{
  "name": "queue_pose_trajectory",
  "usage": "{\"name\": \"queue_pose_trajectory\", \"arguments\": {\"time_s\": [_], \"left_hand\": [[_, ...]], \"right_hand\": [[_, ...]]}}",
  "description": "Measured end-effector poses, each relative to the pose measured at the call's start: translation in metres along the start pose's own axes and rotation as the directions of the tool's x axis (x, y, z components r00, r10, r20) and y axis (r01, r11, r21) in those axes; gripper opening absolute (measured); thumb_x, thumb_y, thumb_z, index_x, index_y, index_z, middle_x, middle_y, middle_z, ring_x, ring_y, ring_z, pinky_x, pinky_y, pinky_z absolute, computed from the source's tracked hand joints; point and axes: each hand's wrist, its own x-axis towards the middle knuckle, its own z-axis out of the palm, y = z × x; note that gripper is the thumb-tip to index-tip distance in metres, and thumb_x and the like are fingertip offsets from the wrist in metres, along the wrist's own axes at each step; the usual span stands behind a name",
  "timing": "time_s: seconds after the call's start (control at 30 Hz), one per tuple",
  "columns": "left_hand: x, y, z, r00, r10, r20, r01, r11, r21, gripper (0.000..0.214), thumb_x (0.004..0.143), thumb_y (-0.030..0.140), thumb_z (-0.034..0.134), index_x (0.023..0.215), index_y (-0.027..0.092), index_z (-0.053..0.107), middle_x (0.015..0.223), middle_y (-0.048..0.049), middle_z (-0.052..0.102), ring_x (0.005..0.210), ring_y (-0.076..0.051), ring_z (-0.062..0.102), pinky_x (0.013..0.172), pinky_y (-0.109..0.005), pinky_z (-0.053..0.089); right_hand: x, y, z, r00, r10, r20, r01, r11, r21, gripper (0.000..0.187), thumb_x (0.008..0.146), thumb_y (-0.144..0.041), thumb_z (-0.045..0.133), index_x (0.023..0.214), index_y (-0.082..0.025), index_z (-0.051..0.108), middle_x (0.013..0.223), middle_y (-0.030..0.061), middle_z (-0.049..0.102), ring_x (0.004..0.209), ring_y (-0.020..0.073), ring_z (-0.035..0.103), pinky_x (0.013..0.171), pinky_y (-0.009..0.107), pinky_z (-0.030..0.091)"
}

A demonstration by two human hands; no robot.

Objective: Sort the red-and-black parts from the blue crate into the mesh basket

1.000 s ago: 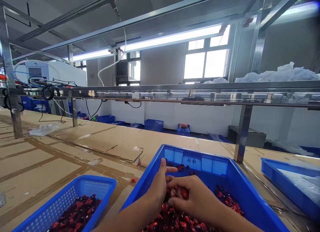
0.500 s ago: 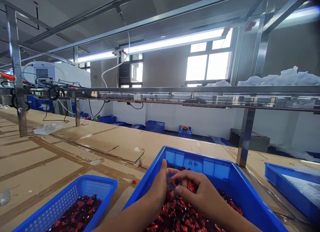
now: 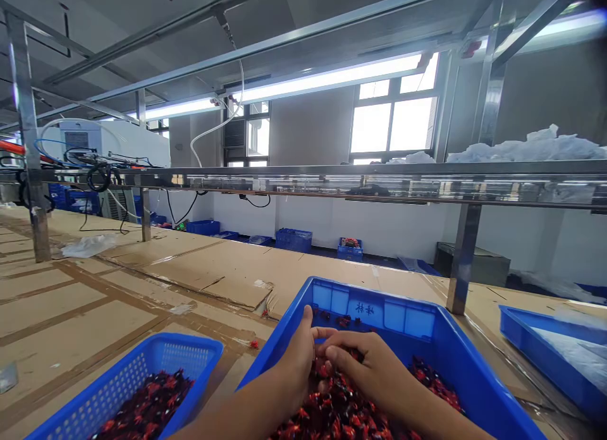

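A large blue tub holds a heap of small glossy dark-red and bright-red pieces, their exact kind too small to tell. Above the heap, my left hand has its thumb pointing up and its fingers curled toward the right. My right hand meets it there, thumb and fingers pinched together at the left fingertips. Red shows just under the joined fingers, but what they hold is mostly hidden. To the left stands a blue perforated basket with similar red pieces in it.
Taped cardboard covers the table. A metal post rises behind the tub, under a long shelf. At the right is a shallow blue tray with white material. A stray red piece lies between basket and tub.
My right fingers have closed in against the left ones, covering the dark-red piece seen between them before. The hands have shifted slightly, and more loose pieces show at the tub's far end.
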Motion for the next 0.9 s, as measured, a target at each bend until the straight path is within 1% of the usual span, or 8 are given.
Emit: {"name": "queue_pose_trajectory", "arguments": {"time_s": [0.07,0.17,0.33,0.43,0.53,0.63,0.73,0.9], "left_hand": [[0.000,0.000,0.000,0.997,-0.065,-0.036,0.063,0.996,-0.058,0.070,0.089,0.072,0.018,0.108,0.015,0.056,0.058,-0.0004,0.051,0.040,-0.011,0.040,0.036,-0.018,0.022],[0.000,-0.002,-0.001,0.993,-0.068,-0.096,0.061,0.996,-0.069,0.065,0.091,0.068,0.022,0.108,0.014,0.055,0.057,0.0001,0.050,0.038,-0.008,0.037,0.036,-0.015,0.016],[0.003,-0.008,-0.003,0.990,-0.088,-0.113,0.088,0.996,-0.001,0.062,0.090,0.068,0.028,0.105,0.014,0.057,0.065,-0.0034,0.057,0.038,-0.008,0.040,0.035,-0.015,0.014],[0.003,-0.007,-0.003,0.991,-0.082,-0.102,0.085,0.996,0.025,0.060,0.090,0.067,0.030,0.100,0.015,0.058,0.068,-0.0033,0.058,0.039,-0.008,0.041,0.036,-0.017,0.015],[-0.001,-0.004,-0.001,0.987,0.067,-0.146,-0.040,0.983,0.178,0.058,0.090,0.067,0.030,0.083,0.017,0.058,0.062,-0.0019,0.055,0.040,-0.009,0.042,0.038,-0.019,0.018],[-0.005,-0.003,0.002,0.974,0.161,-0.157,-0.105,0.944,0.312,0.057,0.090,0.067,0.030,0.072,0.019,0.054,0.057,-0.0014,0.053,0.039,-0.010,0.040,0.039,-0.021,0.019],[-0.009,-0.002,0.005,0.985,0.106,-0.137,-0.055,0.941,0.334,0.058,0.089,0.069,0.029,0.071,0.020,0.054,0.054,-0.0003,0.051,0.036,-0.009,0.034,0.040,-0.021,0.018],[-0.013,-0.001,0.006,0.991,0.104,-0.084,-0.065,0.924,0.376,0.058,0.088,0.069,0.029,0.074,0.020,0.056,0.053,0.0015,0.048,0.036,-0.008,0.031,0.040,-0.021,0.022]], "right_hand": [[-0.004,-0.006,-0.004,0.982,-0.157,0.100,0.180,0.939,-0.293,0.024,0.094,-0.037,0.049,0.098,-0.024,0.069,0.088,0.0026,0.075,0.082,0.0214,0.068,0.075,0.029,0.047],[-0.008,-0.012,-0.008,0.953,-0.160,0.257,0.280,0.785,-0.552,0.024,0.095,-0.032,0.047,0.112,-0.026,0.063,0.091,0.0028,0.076,0.082,0.0205,0.069,0.070,0.026,0.044],[-0.007,-0.013,-0.004,0.930,-0.134,0.343,0.346,0.634,-0.691,0.017,0.094,-0.028,0.047,0.102,-0.024,0.061,0.086,0.0015,0.074,0.075,0.0187,0.069,0.059,0.024,0.038],[-0.007,-0.012,0.000,0.941,-0.152,0.303,0.323,0.673,-0.665,0.017,0.094,-0.028,0.045,0.094,-0.023,0.062,0.082,0.0017,0.073,0.070,0.0183,0.067,0.057,0.025,0.037],[-0.005,-0.010,0.003,0.985,-0.107,0.136,0.158,0.880,-0.448,0.017,0.091,-0.028,0.050,0.087,-0.022,0.064,0.068,-0.0002,0.068,0.060,0.0156,0.061,0.056,0.024,0.038],[-0.001,-0.007,0.006,0.989,0.147,-0.001,-0.146,0.986,0.076,0.026,0.092,-0.039,0.048,0.079,-0.021,0.062,0.051,-0.0047,0.055,0.038,0.0101,0.045,0.039,0.020,0.034],[0.003,-0.002,0.005,0.931,0.347,0.112,-0.354,0.787,0.505,0.045,0.090,-0.052,0.042,0.062,-0.020,0.054,0.038,-0.0062,0.043,0.024,0.0076,0.027,0.025,0.019,0.020],[0.004,0.004,-0.003,0.875,0.411,0.254,-0.465,0.571,0.677,0.055,0.090,-0.049,0.037,0.047,-0.018,0.050,0.030,-0.0039,0.036,0.022,0.0060,0.022,0.023,0.017,0.018]]}}
